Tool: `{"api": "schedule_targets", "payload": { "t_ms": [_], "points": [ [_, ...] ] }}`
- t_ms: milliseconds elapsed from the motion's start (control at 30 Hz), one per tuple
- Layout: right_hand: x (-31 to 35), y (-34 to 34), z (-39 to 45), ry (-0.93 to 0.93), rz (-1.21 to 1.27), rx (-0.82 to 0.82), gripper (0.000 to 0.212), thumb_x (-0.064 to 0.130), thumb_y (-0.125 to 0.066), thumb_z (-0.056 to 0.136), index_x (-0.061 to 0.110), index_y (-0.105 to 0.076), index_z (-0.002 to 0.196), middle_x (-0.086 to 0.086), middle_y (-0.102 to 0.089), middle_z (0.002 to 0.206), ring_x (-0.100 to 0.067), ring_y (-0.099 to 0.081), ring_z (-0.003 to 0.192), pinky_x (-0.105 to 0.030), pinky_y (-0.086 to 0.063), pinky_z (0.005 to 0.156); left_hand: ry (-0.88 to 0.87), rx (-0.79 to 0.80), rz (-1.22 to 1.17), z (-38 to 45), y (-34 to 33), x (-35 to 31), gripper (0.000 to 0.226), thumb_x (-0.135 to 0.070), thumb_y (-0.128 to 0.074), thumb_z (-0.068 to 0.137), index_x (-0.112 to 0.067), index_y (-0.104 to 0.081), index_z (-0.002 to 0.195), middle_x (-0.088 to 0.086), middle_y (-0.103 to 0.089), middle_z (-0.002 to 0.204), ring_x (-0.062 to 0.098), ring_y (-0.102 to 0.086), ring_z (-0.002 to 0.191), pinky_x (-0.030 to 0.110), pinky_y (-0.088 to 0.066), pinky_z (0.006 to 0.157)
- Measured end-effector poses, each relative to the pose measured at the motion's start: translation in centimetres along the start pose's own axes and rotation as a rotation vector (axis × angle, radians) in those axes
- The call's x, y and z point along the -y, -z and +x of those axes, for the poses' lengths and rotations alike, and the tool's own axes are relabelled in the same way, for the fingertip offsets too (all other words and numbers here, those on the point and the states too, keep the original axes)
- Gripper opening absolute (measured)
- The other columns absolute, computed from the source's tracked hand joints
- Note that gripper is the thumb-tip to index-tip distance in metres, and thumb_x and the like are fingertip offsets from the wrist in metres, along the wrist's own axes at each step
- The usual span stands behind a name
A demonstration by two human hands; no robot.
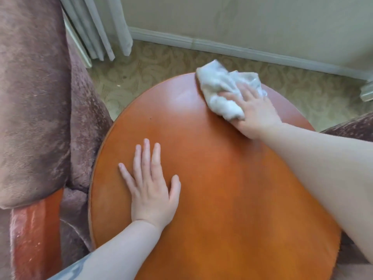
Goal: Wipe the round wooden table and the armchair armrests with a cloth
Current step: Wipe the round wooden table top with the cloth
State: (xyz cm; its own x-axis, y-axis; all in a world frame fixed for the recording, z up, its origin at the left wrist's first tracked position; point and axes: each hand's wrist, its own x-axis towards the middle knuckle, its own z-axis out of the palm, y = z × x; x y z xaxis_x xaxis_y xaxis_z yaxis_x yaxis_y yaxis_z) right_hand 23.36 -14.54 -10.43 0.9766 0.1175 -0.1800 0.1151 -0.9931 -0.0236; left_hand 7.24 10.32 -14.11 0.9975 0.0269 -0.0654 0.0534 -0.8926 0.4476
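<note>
The round wooden table [212,188] fills the middle of the view, its top orange-brown and glossy. A crumpled white cloth [220,91] lies on the far edge of the tabletop. My right hand [256,112] presses down on the cloth, fingers curled into its folds. My left hand [150,185] rests flat on the near left part of the tabletop, fingers spread, holding nothing. A pink velvet armchair [34,102] stands at the left, its glossy wooden armrest [35,239] showing at the lower left, beside the table's rim.
Patterned beige carpet [153,65] lies beyond the table. A white baseboard [222,46] runs along the wall at the back. Pale curtains [96,27] hang at the upper left. Part of a second dark velvet chair [351,126] shows at the right edge.
</note>
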Motion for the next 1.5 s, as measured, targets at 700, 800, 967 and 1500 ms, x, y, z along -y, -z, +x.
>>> {"api": "schedule_targets", "payload": {
  "t_ms": [700,800,967,1500],
  "points": [
    [10.1,-4.4,-7.1,-0.162,0.181,-0.210,0.071,0.031,-0.063,0.069,0.044,-0.044,0.135,-0.005,-0.033,0.154,-0.029,-0.021,0.144,-0.070,-0.016,0.105,0.027,-0.147,-0.167,-0.1,0.1,0.5,0.070,-0.043,-0.035,0.087,-0.015,-0.020,0.149,0.008,-0.013,0.160,0.022,-0.002,0.148,0.056,0.008,0.113],
    [1.1,-3.7,-14.0,0.858,-0.109,0.025,0.071,0.024,-0.068,0.064,0.039,-0.050,0.131,-0.006,-0.032,0.155,-0.031,-0.025,0.144,-0.066,-0.019,0.108,-0.017,-0.109,-0.129,-0.2,0.1,0.5,0.074,-0.045,-0.038,0.083,-0.014,-0.022,0.148,0.010,-0.014,0.159,0.024,-0.004,0.147,0.058,0.007,0.112],
    [-12.7,0.9,-10.0,0.482,-0.313,0.232,0.073,0.022,-0.064,0.073,0.040,-0.041,0.140,-0.004,-0.024,0.159,-0.026,-0.018,0.147,-0.057,-0.036,0.104,-0.085,0.038,0.070,-0.2,0.1,-0.4,0.066,-0.047,-0.029,0.088,-0.020,-0.027,0.148,0.006,-0.017,0.159,0.026,-0.004,0.147,0.063,0.007,0.110],
    [-12.5,-1.5,-11.1,-0.635,0.232,-0.163,0.049,0.051,-0.040,0.088,0.042,-0.040,0.136,-0.002,-0.034,0.148,-0.034,-0.032,0.129,-0.059,-0.029,0.104,-0.108,0.241,0.177,-1.3,-3.8,-9.4,0.073,-0.044,-0.035,0.094,-0.022,0.001,0.153,-0.004,0.009,0.161,0.016,0.015,0.147,0.044,0.005,0.118]
  ]
}}
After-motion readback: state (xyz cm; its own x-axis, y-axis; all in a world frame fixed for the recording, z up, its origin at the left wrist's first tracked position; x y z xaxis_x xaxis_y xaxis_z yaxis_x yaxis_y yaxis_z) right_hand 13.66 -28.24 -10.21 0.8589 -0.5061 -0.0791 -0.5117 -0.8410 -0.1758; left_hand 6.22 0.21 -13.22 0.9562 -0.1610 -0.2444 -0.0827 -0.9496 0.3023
